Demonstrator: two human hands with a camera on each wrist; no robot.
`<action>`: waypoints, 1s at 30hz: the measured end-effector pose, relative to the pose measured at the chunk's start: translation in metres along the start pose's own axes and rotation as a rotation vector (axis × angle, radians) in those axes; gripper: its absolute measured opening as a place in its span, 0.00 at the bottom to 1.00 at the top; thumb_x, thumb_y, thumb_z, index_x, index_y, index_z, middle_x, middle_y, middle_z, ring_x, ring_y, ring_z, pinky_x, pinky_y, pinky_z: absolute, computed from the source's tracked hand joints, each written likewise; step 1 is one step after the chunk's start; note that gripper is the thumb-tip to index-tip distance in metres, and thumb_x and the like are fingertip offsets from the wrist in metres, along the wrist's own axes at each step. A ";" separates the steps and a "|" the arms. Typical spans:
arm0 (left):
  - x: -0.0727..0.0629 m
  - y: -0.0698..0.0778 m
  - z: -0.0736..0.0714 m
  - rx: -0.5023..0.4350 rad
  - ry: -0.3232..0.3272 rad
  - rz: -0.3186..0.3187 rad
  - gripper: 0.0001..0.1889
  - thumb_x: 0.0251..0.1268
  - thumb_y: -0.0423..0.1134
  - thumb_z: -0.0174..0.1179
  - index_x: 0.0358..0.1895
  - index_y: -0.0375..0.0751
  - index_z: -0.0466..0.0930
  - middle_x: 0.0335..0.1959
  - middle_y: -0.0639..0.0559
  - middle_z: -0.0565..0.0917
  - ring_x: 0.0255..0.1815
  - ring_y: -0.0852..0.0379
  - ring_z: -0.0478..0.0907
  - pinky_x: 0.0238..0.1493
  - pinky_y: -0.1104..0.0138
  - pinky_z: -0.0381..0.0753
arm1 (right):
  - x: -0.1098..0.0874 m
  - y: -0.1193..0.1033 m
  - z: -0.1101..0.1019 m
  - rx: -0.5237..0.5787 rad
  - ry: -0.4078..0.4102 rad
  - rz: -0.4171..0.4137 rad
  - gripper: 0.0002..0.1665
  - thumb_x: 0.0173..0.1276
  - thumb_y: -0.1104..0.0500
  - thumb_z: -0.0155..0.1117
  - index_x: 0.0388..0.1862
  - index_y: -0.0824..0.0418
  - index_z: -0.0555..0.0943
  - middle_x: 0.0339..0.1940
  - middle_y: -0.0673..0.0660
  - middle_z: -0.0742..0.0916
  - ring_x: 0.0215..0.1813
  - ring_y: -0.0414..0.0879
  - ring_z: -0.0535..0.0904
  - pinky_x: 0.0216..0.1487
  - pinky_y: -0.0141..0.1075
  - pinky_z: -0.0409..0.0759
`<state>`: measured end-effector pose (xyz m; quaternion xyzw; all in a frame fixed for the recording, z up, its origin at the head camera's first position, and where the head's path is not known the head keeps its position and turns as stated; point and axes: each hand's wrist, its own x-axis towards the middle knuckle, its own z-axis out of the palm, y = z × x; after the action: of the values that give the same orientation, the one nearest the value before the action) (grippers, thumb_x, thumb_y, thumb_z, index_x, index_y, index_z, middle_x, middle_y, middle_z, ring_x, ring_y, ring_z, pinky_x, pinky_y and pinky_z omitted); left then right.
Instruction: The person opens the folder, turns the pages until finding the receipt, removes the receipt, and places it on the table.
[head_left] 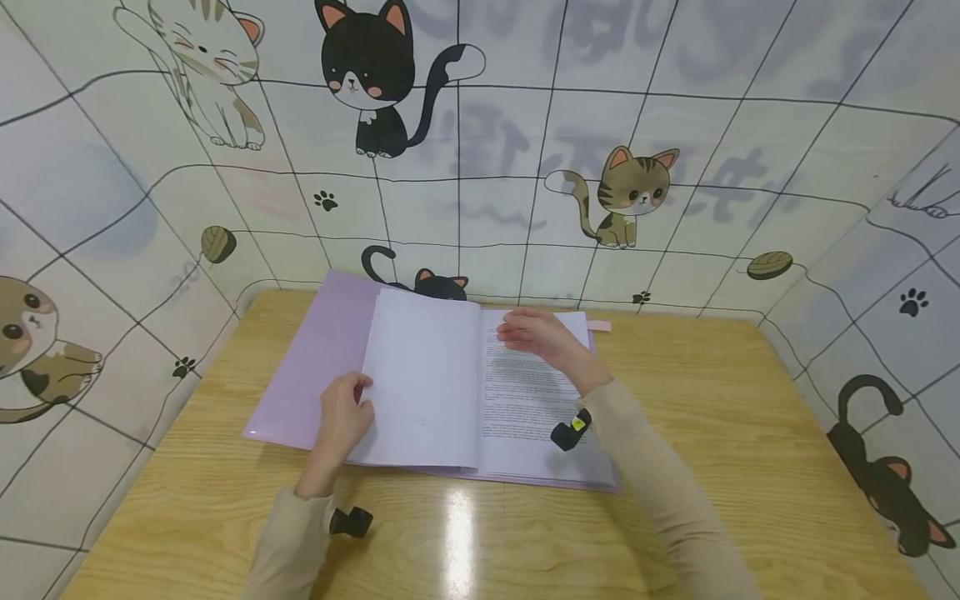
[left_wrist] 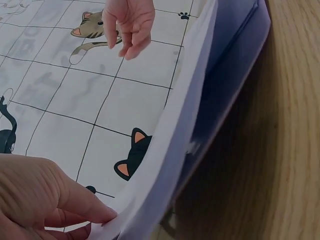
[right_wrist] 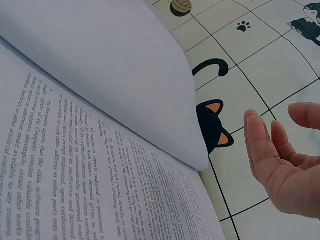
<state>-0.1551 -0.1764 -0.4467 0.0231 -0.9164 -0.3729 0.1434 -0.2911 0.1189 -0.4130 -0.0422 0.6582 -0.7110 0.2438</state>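
A purple folder [head_left: 318, 358] lies spread on the table, with white sheets in it. Its left side shows a blank page [head_left: 423, 375], and on the right is a page of printed text [head_left: 525, 392]. At the blank page's left edge, my left hand [head_left: 343, 417] pinches the paper between thumb and fingers, as the left wrist view shows at the thumb [left_wrist: 95, 205]. Over the upper part of the printed page hovers my right hand [head_left: 543, 340], fingers loosely extended. Nothing is held in it in the right wrist view, where the hand [right_wrist: 287, 167] appears apart from the paper.
The wooden table [head_left: 697, 400] runs out to both sides of the folder. A cat-patterned wall covering [head_left: 495, 208] stands behind and beside it. A pink tab [head_left: 599, 326] sticks out at the folder's right edge. Black wrist cameras [head_left: 351, 522] are on both sleeves.
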 end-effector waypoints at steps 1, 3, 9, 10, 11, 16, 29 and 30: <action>0.000 -0.001 0.000 0.006 -0.004 -0.006 0.14 0.42 0.16 0.51 0.37 0.21 0.77 0.28 0.35 0.76 0.30 0.44 0.71 0.34 0.55 0.72 | 0.000 0.000 -0.002 -0.002 0.005 0.000 0.23 0.70 0.64 0.53 0.60 0.73 0.66 0.41 0.58 0.83 0.42 0.45 0.82 0.48 0.35 0.79; 0.000 -0.003 0.001 0.008 -0.014 -0.012 0.14 0.42 0.15 0.52 0.37 0.21 0.77 0.28 0.34 0.77 0.30 0.43 0.72 0.34 0.55 0.73 | -0.001 0.000 -0.006 0.001 0.015 -0.001 0.24 0.69 0.64 0.53 0.61 0.74 0.64 0.41 0.58 0.82 0.42 0.45 0.82 0.48 0.35 0.79; 0.000 -0.011 0.005 0.020 -0.031 -0.017 0.14 0.41 0.15 0.52 0.36 0.19 0.77 0.27 0.34 0.77 0.30 0.42 0.72 0.33 0.54 0.74 | 0.001 0.003 -0.017 0.026 0.050 0.002 0.23 0.70 0.64 0.52 0.61 0.74 0.64 0.38 0.57 0.83 0.40 0.45 0.82 0.47 0.36 0.80; 0.000 -0.012 0.006 0.021 -0.035 -0.018 0.14 0.41 0.15 0.51 0.36 0.19 0.77 0.27 0.34 0.77 0.30 0.42 0.72 0.33 0.54 0.74 | 0.002 0.004 -0.018 0.025 0.057 0.004 0.22 0.70 0.64 0.52 0.59 0.73 0.65 0.38 0.57 0.83 0.39 0.45 0.82 0.47 0.36 0.80; 0.000 -0.013 0.007 0.023 -0.036 -0.018 0.14 0.41 0.15 0.51 0.36 0.19 0.77 0.26 0.34 0.77 0.30 0.42 0.73 0.32 0.54 0.75 | 0.003 0.005 -0.019 0.029 0.065 0.007 0.21 0.71 0.64 0.52 0.59 0.72 0.66 0.38 0.57 0.83 0.39 0.45 0.82 0.47 0.36 0.80; -0.001 -0.019 0.010 0.039 -0.045 -0.016 0.13 0.40 0.15 0.52 0.35 0.19 0.77 0.25 0.35 0.77 0.29 0.43 0.73 0.32 0.54 0.75 | 0.004 0.006 -0.026 0.004 0.096 0.006 0.21 0.71 0.64 0.51 0.59 0.73 0.65 0.39 0.58 0.82 0.39 0.44 0.82 0.48 0.36 0.80; 0.003 -0.034 0.016 0.064 -0.116 -0.044 0.11 0.41 0.17 0.51 0.32 0.21 0.78 0.25 0.36 0.78 0.29 0.43 0.74 0.33 0.52 0.75 | 0.006 0.000 -0.041 -0.004 0.152 0.026 0.22 0.71 0.64 0.51 0.59 0.76 0.63 0.37 0.57 0.82 0.37 0.43 0.82 0.45 0.32 0.80; 0.003 -0.034 0.016 0.064 -0.123 -0.052 0.11 0.41 0.17 0.51 0.32 0.22 0.78 0.26 0.36 0.78 0.30 0.43 0.74 0.34 0.53 0.75 | 0.005 0.000 -0.042 -0.011 0.149 0.024 0.21 0.71 0.64 0.51 0.58 0.75 0.65 0.38 0.58 0.82 0.37 0.43 0.82 0.45 0.33 0.80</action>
<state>-0.1650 -0.1908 -0.4807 0.0285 -0.9341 -0.3478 0.0761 -0.3119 0.1549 -0.4196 0.0172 0.6789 -0.7056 0.2023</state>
